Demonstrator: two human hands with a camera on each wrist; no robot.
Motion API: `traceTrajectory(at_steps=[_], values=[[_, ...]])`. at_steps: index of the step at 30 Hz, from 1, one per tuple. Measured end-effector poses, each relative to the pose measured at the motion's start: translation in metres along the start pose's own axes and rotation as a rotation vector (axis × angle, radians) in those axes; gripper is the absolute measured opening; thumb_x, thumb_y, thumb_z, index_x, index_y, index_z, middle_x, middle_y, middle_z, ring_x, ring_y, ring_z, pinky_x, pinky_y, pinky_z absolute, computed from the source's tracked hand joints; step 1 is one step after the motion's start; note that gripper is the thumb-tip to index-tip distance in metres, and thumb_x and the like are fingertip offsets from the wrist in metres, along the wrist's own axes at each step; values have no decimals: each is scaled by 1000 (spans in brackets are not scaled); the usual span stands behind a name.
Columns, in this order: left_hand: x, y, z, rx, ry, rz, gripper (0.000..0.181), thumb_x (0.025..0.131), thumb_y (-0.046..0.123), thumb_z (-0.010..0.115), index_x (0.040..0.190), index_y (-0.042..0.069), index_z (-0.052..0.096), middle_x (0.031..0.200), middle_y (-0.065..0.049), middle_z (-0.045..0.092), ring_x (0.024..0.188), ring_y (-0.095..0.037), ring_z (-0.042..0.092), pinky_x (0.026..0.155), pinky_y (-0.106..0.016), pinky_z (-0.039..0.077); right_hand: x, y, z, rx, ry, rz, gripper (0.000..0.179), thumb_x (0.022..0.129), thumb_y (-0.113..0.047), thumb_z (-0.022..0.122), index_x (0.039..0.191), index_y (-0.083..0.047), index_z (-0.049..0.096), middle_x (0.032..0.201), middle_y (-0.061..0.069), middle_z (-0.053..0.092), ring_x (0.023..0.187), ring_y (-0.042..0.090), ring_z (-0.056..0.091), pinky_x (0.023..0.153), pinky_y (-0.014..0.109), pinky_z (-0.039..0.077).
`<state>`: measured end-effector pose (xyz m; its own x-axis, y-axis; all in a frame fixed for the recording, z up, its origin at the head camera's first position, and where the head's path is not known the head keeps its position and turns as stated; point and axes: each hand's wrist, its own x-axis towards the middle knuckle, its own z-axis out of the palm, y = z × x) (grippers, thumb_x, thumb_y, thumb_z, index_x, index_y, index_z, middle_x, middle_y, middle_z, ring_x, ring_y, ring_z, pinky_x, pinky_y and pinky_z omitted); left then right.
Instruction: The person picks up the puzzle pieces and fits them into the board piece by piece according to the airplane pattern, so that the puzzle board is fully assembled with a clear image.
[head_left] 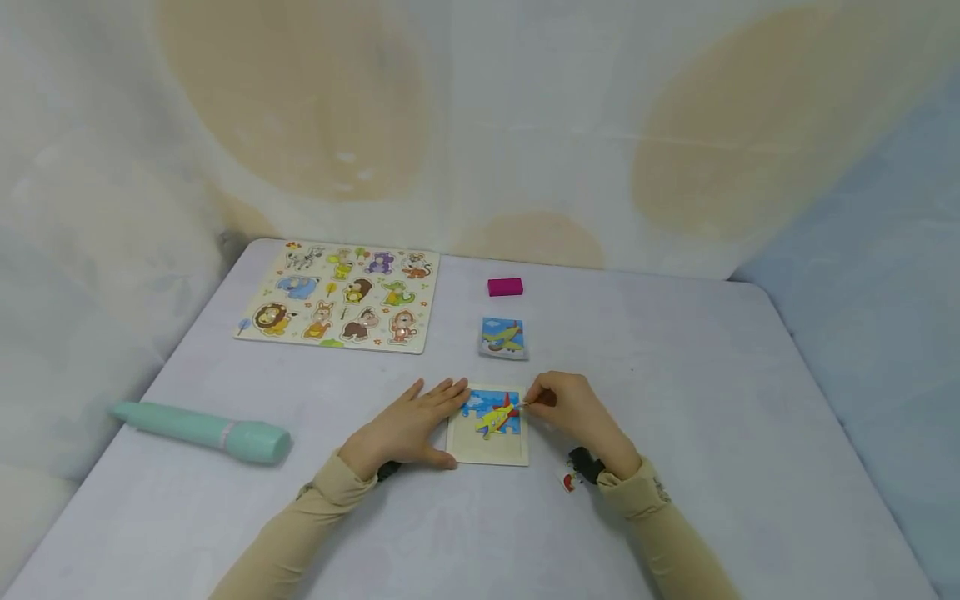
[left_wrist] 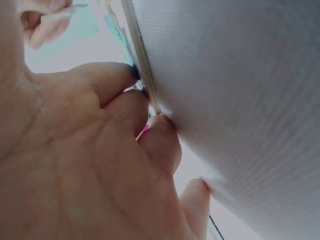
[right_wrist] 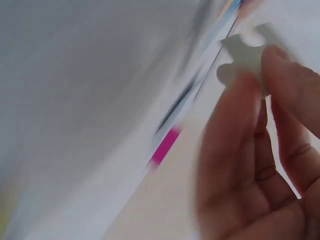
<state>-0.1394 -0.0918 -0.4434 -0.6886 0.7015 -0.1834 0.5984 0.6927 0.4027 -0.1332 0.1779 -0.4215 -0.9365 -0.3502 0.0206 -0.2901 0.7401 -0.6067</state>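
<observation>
A small jigsaw tray [head_left: 472,454] lies on the table between my hands. Joined pieces showing a yellow plane [head_left: 493,419] on blue sky fill its upper part, and pale backing shows below. My left hand [head_left: 411,427] rests flat along the tray's left side, fingers spread, fingertips at its edge. At the tray's right edge, my right hand [head_left: 576,410] pinches a jigsaw piece [right_wrist: 245,56] between thumb and fingers. The right wrist view has the piece's plain, pale side, with knobs and notches. Near my right wrist lies a partly covered scrap with red markings [head_left: 567,481].
Behind the tray lies a small plane picture packet [head_left: 504,337], with a magenta block [head_left: 506,287] farther back. An animal puzzle board [head_left: 426,321] occupies the back left. A mint-green tapered stick [head_left: 187,425] with a thicker end lies at the left. Draped cloth [head_left: 525,167] rises behind the table.
</observation>
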Motion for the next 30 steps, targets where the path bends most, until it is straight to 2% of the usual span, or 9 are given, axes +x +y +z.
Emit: traceTrajectory(at_steps=[5,11,14,20,22,26,30], values=[[0,-1,3,-14,17,15,99,77,47,78,153,6,28,162,-8,21,150,-30,21,119,-61,15,20,-31,24,-172,-22,-123,11,80,-13,78,76,-16,68,73,-6,61,64,5,50,57,17,41],[0,0,3,-19,20,26,99,77,46,78,152,5,28,162,-8,22,150,-30,21,118,-61,14,26,-53,39,-221,18,-142,16,77,-9,79,71,-15,66,70,-5,56,62,7,49,55,19,40],[0,-1,2,-20,26,28,99,77,45,78,153,6,29,162,-8,23,149,-30,22,118,-62,14,26,-59,44,-235,-8,-128,14,77,-9,79,71,-14,67,71,-5,55,62,8,49,56,21,40],[0,-2,3,-18,23,34,99,77,46,78,152,6,28,162,-8,23,149,-30,22,118,-62,15,25,-59,49,-123,-150,-98,9,79,-9,79,73,-10,72,76,-1,62,69,9,52,62,22,45],[0,-3,4,-16,22,30,99,77,46,78,153,6,28,162,-8,22,150,-30,22,118,-62,15,26,-57,50,-84,-159,-92,7,79,-7,78,79,-7,71,79,1,64,72,10,55,65,23,48],[0,-4,3,-11,25,30,99,77,46,78,152,6,29,162,-8,23,149,-30,23,118,-62,15,29,-54,53,-51,-134,-57,14,79,-6,78,89,-4,69,84,5,65,77,14,57,70,27,50],[0,-4,3,-16,27,28,98,77,45,78,152,6,29,162,-8,23,149,-30,22,118,-62,14,31,-55,53,-34,-141,-31,12,79,-8,78,86,-5,69,82,6,65,76,14,57,68,27,49]])
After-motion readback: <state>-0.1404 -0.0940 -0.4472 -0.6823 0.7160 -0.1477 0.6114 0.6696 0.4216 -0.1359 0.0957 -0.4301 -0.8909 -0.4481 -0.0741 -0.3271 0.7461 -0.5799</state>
